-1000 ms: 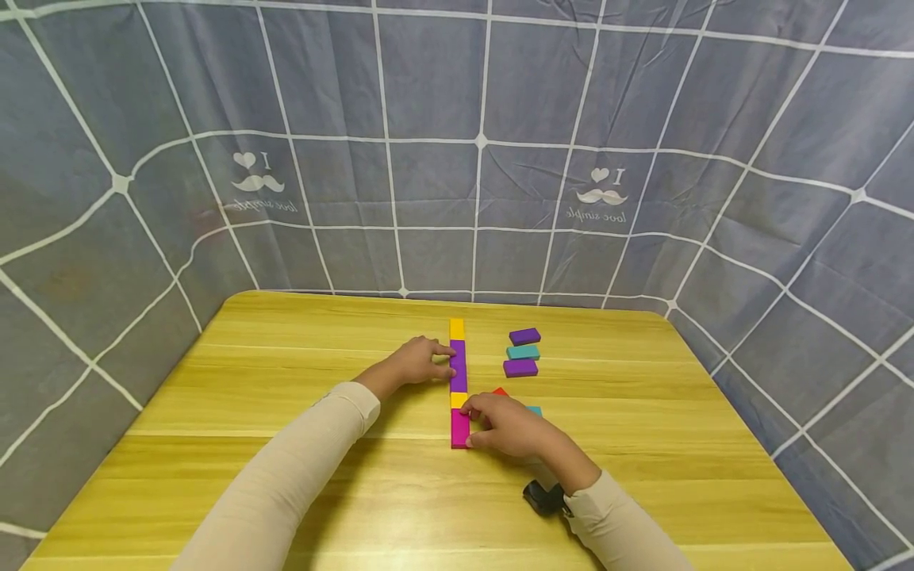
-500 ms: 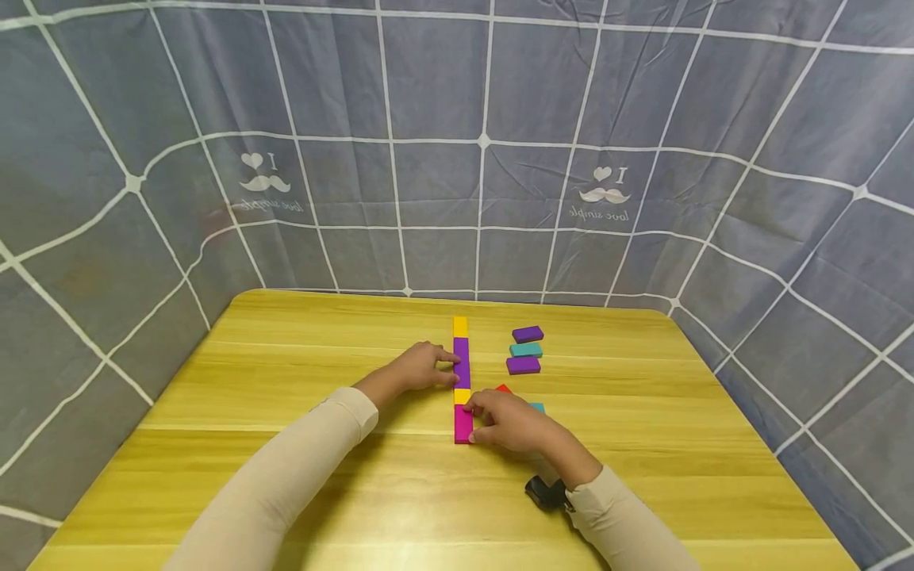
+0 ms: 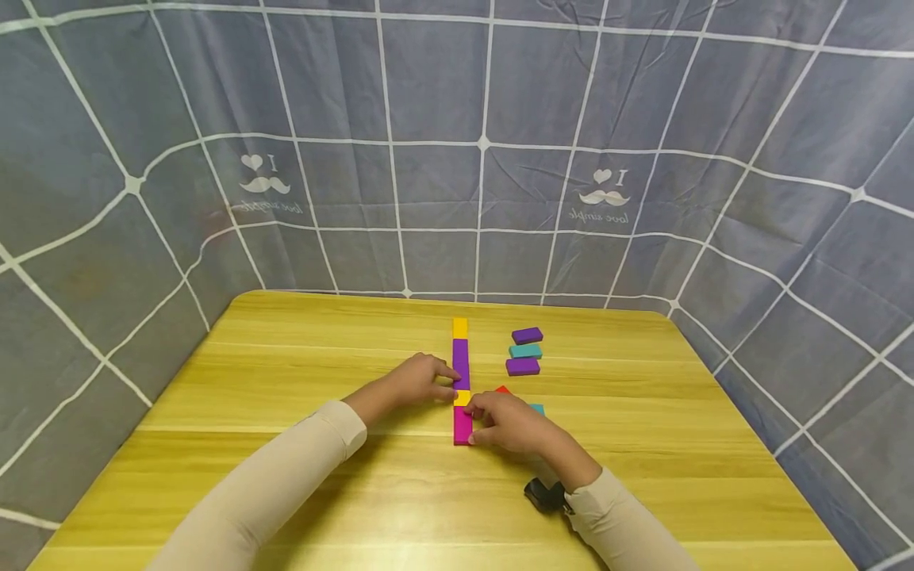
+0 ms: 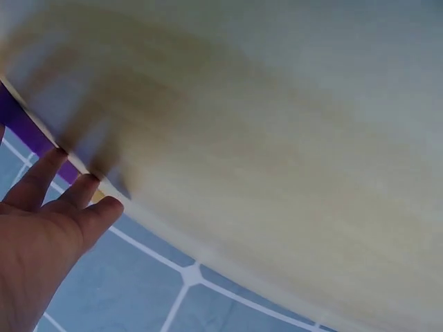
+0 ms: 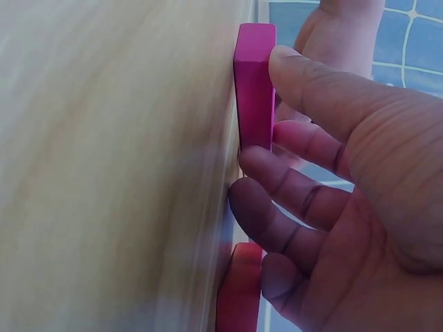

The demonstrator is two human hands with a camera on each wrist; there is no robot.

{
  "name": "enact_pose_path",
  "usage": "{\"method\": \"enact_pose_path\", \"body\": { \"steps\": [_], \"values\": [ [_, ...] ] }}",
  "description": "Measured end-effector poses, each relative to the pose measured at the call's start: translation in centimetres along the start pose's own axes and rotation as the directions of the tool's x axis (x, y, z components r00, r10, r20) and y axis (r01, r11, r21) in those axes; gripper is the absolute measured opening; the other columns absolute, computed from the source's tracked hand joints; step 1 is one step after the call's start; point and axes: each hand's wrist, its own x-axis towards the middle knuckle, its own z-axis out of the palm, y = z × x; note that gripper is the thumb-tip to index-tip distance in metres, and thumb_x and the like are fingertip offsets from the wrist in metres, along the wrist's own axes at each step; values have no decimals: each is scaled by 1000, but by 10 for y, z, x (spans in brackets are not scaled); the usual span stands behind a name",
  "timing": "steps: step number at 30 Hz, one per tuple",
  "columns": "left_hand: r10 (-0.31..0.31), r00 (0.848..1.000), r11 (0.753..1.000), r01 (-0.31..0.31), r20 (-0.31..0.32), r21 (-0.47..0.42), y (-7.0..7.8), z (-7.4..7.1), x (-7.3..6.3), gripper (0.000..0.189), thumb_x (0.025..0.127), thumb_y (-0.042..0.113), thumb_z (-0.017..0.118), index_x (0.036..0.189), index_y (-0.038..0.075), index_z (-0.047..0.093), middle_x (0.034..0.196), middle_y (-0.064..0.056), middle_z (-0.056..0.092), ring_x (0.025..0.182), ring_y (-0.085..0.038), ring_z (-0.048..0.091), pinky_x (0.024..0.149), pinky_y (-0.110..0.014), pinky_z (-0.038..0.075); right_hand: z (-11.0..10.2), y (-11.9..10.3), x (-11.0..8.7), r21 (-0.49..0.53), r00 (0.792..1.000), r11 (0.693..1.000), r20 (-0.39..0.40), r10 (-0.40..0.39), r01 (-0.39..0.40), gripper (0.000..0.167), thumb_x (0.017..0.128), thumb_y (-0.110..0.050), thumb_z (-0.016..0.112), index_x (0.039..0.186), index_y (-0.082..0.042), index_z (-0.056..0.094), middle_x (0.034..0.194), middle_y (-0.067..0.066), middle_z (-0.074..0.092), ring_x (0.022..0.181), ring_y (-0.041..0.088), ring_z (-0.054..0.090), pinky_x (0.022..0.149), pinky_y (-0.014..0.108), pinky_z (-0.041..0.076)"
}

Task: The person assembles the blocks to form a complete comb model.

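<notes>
A straight row of flat blocks runs away from me in the head view: a magenta block [image 3: 462, 432] nearest, then a yellow block [image 3: 462, 399], a purple stretch [image 3: 460, 357] and another yellow block [image 3: 460, 328]. My left hand [image 3: 412, 381] lies left of the row, index fingertip at the purple and thumb at the nearer yellow block. With thumb and index finger, my right hand [image 3: 514, 422] holds the magenta block at its right side. In the right wrist view, the thumb touches the edge of the magenta block [image 5: 255, 97], and the other fingers curve beside it.
Two loose purple blocks [image 3: 524, 367] with a teal block [image 3: 525, 350] between them lie to the right. A red block [image 3: 503, 389] and another teal block [image 3: 536, 408] are partly hidden behind my right hand. A grey curtain [image 3: 443, 262] hangs behind the wooden table [image 3: 343, 325].
My left hand has slid nearer along the row, from beside the purple stretch to its near end and the yellow block. My right hand stays at the magenta block.
</notes>
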Motion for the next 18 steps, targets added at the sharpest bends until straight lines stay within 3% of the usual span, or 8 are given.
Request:
{"method": "enact_pose_path", "body": {
  "steps": [6,18],
  "values": [
    [85,996,996,-86,36,15,11,2,-7,32,89,24,75,116,7,75,121,-10,69,125,-31,56,107,-44,41,0,-1,-1,9,1000,1000,-15,-10,11,25,87,-22,78,107,-13,67,86,-8,60,77,11,55,74,29,49],
    [60,998,998,-59,27,-21,14,5,-14,35,88,22,77,118,7,73,120,-8,69,123,-27,58,106,-40,43,0,-2,0,19,1000,1000,-9,-1,1,24,87,-22,79,107,-13,68,83,-11,60,75,10,54,71,27,49]
  ]
}}
